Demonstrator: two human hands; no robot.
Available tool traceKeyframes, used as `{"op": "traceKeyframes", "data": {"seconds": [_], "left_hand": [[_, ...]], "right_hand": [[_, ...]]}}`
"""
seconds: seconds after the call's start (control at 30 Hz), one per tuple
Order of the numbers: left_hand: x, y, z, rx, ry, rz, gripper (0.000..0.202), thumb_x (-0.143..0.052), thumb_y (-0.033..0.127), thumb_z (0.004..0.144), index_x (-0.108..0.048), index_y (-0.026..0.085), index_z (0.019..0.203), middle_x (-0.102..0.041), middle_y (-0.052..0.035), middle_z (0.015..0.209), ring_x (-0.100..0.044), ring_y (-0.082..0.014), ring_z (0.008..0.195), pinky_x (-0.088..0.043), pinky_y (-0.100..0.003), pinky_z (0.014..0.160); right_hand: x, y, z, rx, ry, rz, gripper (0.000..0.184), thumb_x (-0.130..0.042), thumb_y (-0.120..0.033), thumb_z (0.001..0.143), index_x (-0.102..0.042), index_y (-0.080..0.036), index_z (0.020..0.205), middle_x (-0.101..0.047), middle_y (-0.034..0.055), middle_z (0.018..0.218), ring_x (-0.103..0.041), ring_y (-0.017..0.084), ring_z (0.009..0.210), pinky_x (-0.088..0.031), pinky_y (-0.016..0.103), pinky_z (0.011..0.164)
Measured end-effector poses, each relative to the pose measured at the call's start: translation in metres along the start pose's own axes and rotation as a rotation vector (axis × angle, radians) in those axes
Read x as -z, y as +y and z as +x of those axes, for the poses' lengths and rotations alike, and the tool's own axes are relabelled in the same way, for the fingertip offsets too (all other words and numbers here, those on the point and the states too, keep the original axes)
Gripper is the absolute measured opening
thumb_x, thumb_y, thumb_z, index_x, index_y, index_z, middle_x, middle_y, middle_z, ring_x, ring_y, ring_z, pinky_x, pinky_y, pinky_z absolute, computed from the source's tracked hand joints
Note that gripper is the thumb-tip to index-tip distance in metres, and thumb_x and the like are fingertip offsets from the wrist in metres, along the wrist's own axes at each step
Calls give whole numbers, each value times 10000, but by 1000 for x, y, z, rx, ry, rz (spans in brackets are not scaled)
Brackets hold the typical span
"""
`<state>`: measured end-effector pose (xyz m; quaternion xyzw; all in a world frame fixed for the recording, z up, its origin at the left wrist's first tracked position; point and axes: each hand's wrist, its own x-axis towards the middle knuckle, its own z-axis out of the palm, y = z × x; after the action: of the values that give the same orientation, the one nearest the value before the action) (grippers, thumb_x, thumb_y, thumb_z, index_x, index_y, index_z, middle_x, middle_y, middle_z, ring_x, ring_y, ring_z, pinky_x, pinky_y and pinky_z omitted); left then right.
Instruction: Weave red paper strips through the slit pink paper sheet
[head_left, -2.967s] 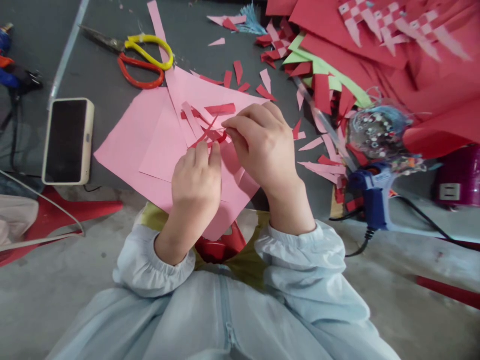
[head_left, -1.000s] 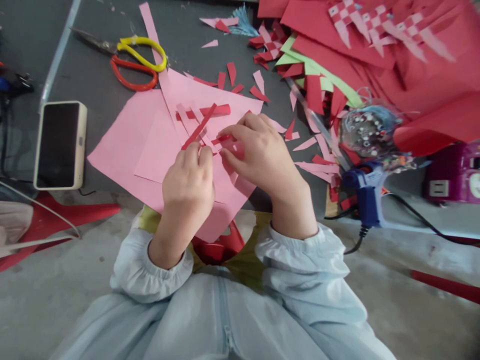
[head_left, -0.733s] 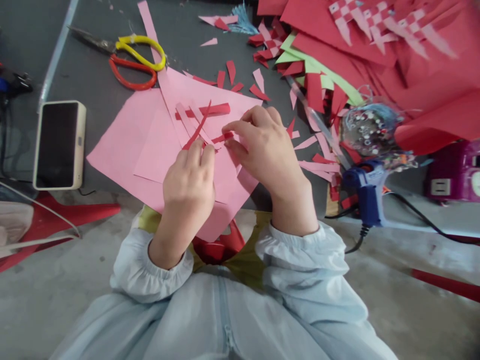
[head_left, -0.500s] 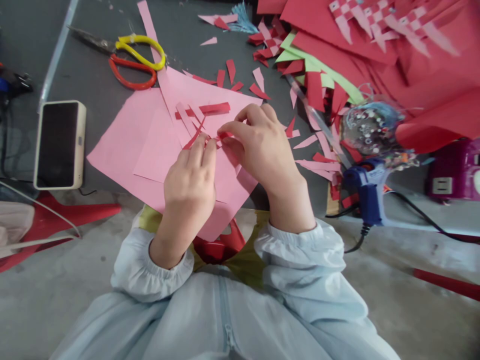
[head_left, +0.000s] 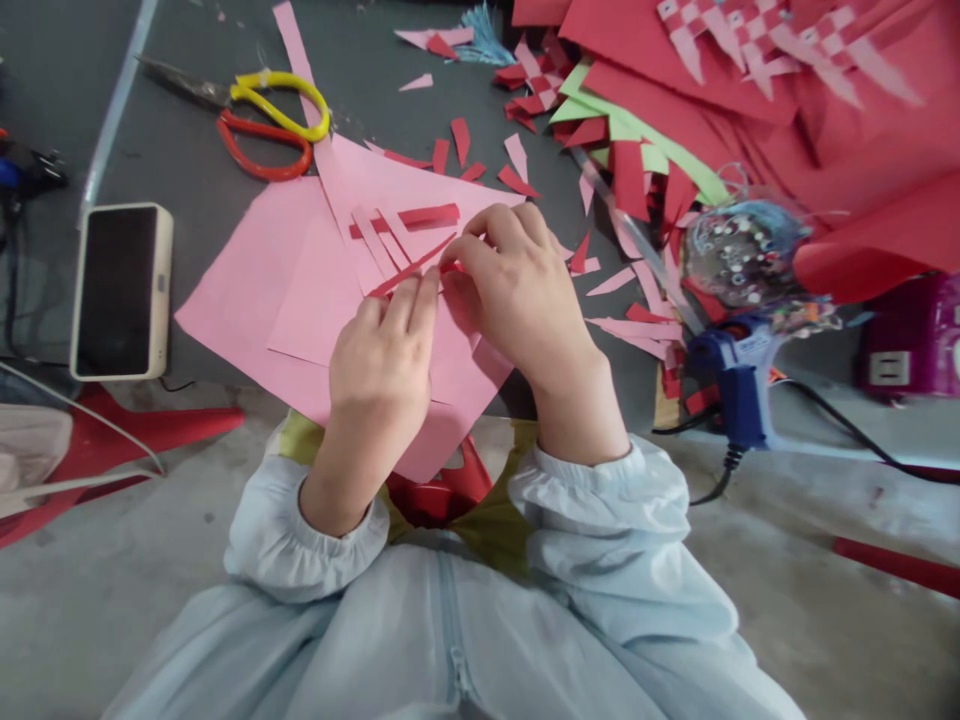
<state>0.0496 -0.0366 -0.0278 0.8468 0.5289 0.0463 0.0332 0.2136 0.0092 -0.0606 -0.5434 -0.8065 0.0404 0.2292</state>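
Observation:
My left hand [head_left: 382,365] and my right hand [head_left: 517,295] meet over pink paper sheets [head_left: 300,290] on a dark table. Both pinch a small weave of red and pink paper strips [head_left: 409,268] between their fingertips. One thin red strip sticks out up and to the right from the left fingers. A longer red strip [head_left: 420,216] and pink strips lie flat just beyond the hands. The part of the weave under my fingers is hidden.
Scissors with yellow and red handles [head_left: 266,125] lie at the back left. A phone [head_left: 120,290] rests at the left edge. A blue glue gun [head_left: 735,380] with a cable, a clear bag of beads [head_left: 742,255] and stacked red paper [head_left: 825,130] fill the right.
The thin red strip in my fingers has swung from pointing up to lying lower and to the right. My right fingers have shifted slightly up along the strips. My left hand has stayed put.

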Motion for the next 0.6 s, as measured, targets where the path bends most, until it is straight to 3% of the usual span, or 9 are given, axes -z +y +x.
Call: {"op": "traceKeyframes", "data": {"seconds": [0.43, 0.6], "left_hand": [[3, 6, 4, 30, -52, 47, 498, -406, 97, 923, -534, 86, 1404, -595, -146, 1389, -592, -320, 1016, -554, -441, 818], [2, 6, 5, 40, -51, 48, 517, -399, 92, 921, -481, 32, 1428, -603, -169, 1377, -599, -318, 1059, -555, -434, 853]], "right_hand": [[11, -15, 5, -74, -54, 41, 270, -354, -232, 997, -620, -264, 1028, -604, 113, 1188, -510, 317, 1168, -406, 518, 942], [18, -16, 5, -86, 37, 10, 203, -426, -294, 988, -618, -254, 1040, -635, 125, 1150, -535, 300, 1086, -418, 479, 923]]}}
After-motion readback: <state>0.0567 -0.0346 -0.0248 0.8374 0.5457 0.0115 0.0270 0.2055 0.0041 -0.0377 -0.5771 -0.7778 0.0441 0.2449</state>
